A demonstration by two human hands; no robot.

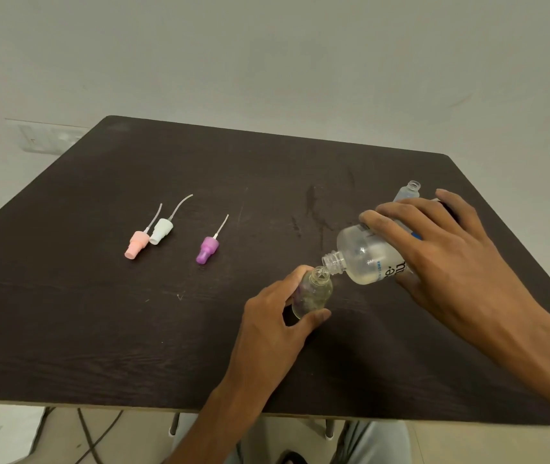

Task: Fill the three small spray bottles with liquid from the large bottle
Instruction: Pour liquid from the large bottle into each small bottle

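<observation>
My right hand (441, 249) grips the large clear bottle (364, 259) and holds it tilted left, its open threaded neck right at the mouth of a small clear spray bottle (313, 293). My left hand (277, 316) holds that small bottle upright on the dark table (133, 329). A little liquid lies in the lower side of the large bottle. A second small open bottle (409, 192) stands behind my right hand, mostly hidden. A third small bottle is not visible.
Three spray caps with dip tubes lie on the table's left half: pink (135, 244), white (161, 231) and purple (207, 249). Wet streaks (313, 209) mark the tabletop behind the bottles. The table's front edge runs just below my forearms.
</observation>
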